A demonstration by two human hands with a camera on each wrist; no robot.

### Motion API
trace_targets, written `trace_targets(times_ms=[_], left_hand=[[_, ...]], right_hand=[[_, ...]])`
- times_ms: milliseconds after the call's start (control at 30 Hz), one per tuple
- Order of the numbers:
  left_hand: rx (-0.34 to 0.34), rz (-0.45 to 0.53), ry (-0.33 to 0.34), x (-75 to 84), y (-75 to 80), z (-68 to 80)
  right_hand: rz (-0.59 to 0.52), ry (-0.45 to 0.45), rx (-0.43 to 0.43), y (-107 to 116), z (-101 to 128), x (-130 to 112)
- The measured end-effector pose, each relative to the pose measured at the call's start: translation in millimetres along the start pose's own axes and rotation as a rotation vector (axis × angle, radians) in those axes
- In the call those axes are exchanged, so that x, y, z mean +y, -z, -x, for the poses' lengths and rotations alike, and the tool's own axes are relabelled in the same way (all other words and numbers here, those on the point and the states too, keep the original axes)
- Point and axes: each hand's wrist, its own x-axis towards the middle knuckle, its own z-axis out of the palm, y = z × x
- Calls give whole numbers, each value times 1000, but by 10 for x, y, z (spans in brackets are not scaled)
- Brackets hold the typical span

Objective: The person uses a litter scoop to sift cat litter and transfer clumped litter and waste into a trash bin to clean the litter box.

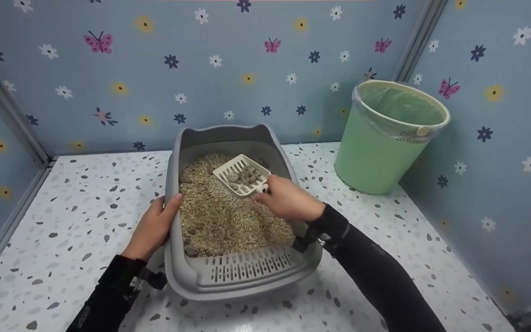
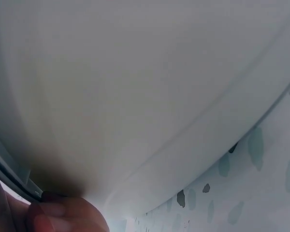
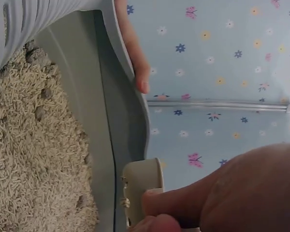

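Scoop, unlabelled, gripped by right hand; left hand grips litter box.

Blue walls printed with flowers and butterflies enclose a white speckled floor; metal strips line the corners.

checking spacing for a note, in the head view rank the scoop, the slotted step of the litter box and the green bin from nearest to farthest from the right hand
1. scoop: gripped by the right hand, held over the litter, grey clumps in it.
2. slotted step: at the near end of the litter box, below the hand.
3. green bin: on the floor to the right, by the wall, apart from the box.
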Motion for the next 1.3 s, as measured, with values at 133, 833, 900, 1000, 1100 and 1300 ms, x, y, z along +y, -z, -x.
trace_targets(times_ms=[133, 833, 900, 1000, 1100, 1300], left_hand=[[-14, 7, 1, 3, -17, -3], [-10, -7, 11, -7, 5, -30], [-11, -4, 17, -16, 12, -25], [-12, -1, 10, -22, 17, -16], [-9, 7, 2, -26, 20, -11], [-9, 8, -1, -30, 27, -6]], right_hand=[[19, -33, -13, 79, 193, 124], [-56, -23, 90, 867, 222, 216], [-37, -19, 102, 964, 222, 223], [-14, -32, 126, 1129, 234, 235], [-17, -60, 155, 1316, 248, 251], [-36, -121, 218, 1710, 288, 310]])
